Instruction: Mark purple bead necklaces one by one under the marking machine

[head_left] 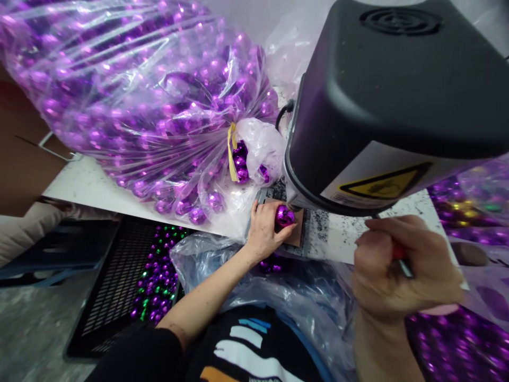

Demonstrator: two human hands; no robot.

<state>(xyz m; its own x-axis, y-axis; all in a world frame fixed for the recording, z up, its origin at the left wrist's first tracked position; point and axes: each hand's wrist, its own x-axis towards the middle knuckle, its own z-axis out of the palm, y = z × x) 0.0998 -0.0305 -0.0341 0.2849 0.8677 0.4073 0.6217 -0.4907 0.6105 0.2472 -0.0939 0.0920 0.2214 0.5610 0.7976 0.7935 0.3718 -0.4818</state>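
— Where to look for the purple bauble (pixel 285 215)?
— In the left hand (pixel 264 231), fingers closed round it, pressed down on a small brown plate (pixel 297 237) right under the nose of the black machine head (pixel 397 95), at the near edge of the white table (pixel 91 185).
— And the right hand (pixel 401 265)?
— Fisted tight about a red handle (pixel 398 251), near right, just below the yellow warning label (pixel 384 183).
— Best way to hold here?
— Probably: seat the bauble square on the plate, fingertips low and clear of the nose above, no rolling. Work the handle smoothly, without jerking.
— Anything crowding in?
— Far left, a big clear sack of purple baubles (pixel 139 95), knotted with a yellow tie (pixel 231 151), sagging toward the plate; better nudged off it. Nearer, loose clear plastic (pixel 222 265) over the lap. Lower left, a black crate (pixel 115 276) of purple and green beads (pixel 159 276).
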